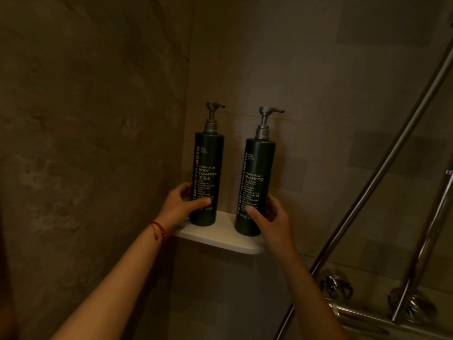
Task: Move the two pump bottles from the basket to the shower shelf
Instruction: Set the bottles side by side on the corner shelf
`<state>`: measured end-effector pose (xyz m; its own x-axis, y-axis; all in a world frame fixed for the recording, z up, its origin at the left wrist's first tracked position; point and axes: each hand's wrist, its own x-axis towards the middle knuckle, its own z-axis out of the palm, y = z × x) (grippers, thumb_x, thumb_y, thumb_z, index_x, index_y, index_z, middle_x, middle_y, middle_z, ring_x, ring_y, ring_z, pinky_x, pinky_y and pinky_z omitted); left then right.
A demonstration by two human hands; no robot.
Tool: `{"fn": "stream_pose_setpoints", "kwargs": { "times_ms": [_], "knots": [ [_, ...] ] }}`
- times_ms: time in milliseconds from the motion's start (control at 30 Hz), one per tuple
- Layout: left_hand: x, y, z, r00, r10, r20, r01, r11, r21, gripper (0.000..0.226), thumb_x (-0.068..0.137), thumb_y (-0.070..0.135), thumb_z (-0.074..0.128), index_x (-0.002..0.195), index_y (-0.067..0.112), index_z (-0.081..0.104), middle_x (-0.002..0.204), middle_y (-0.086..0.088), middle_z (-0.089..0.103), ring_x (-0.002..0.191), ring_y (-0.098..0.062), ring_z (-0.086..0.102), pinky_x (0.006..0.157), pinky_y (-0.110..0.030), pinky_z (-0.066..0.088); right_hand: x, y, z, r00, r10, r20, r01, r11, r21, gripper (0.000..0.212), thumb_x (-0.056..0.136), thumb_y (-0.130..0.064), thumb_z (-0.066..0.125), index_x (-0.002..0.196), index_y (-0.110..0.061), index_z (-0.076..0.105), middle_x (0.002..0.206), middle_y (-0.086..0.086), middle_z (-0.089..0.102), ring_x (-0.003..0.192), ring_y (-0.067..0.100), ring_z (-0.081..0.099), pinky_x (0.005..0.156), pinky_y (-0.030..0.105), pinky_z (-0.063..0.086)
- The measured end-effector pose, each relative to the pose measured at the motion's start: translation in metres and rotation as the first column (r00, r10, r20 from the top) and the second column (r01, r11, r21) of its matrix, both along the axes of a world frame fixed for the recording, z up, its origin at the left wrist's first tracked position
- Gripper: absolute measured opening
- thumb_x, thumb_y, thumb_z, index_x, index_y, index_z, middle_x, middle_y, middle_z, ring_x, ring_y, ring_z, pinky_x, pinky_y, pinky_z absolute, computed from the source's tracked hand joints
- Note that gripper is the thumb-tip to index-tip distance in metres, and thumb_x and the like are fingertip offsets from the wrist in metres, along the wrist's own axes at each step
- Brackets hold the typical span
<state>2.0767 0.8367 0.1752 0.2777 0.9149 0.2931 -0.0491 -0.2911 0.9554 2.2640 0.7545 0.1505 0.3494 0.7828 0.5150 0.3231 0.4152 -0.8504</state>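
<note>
Two tall dark green pump bottles stand upright on a white corner shower shelf (224, 238). The body cleanser bottle (208, 165) is on the left, close to the corner. The shampoo bottle (256, 173) is to its right, near the shelf's front edge. My left hand (182, 204) is wrapped around the lower part of the body cleanser bottle, thumb across its front. My right hand (269, 217) grips the shampoo bottle low down from the right side. Both pump nozzles point right. The basket is out of view.
Dim tiled walls meet in the corner behind the shelf. At the right, a slanted chrome shower rail (382, 168) runs up from the chrome tap fittings (338, 285) at the lower right. A red string bracelet (159, 231) sits on my left wrist.
</note>
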Motion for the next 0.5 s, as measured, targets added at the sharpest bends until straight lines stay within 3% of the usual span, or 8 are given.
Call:
{"fn": "stream_pose_setpoints", "kwargs": {
  "times_ms": [333, 500],
  "knots": [
    [0.0024, -0.0031, -0.0001, 1.000, 0.002, 0.002, -0.002, 1.000, 0.005, 0.062, 0.075, 0.007, 0.064, 0.131, 0.007, 0.038, 0.136, -0.015, 0.047, 0.117, -0.022, 0.047, 0.089, -0.029, 0.039, -0.0021, -0.0001, -0.0007, 1.000, 0.021, 0.016, -0.021, 1.000, -0.004, 0.054, 0.082, -0.019, 0.063, 0.132, -0.020, 0.042, 0.110, -0.016, 0.052, 0.091, -0.011, 0.051, 0.070, 0.007, 0.047],
    [0.0028, -0.0080, -0.0008, 1.000, -0.005, 0.012, 0.005, 0.999, 0.041, 0.059, 0.077, 0.006, 0.062, 0.131, 0.006, 0.039, 0.136, -0.017, 0.047, 0.105, -0.015, 0.046, 0.089, -0.028, 0.039, -0.0027, -0.0018, -0.0004, 0.996, 0.079, 0.030, -0.079, 0.997, -0.011, 0.048, 0.084, -0.019, 0.059, 0.130, -0.020, 0.044, 0.110, -0.015, 0.055, 0.098, -0.005, 0.053, 0.077, 0.010, 0.048]
  ]
}}
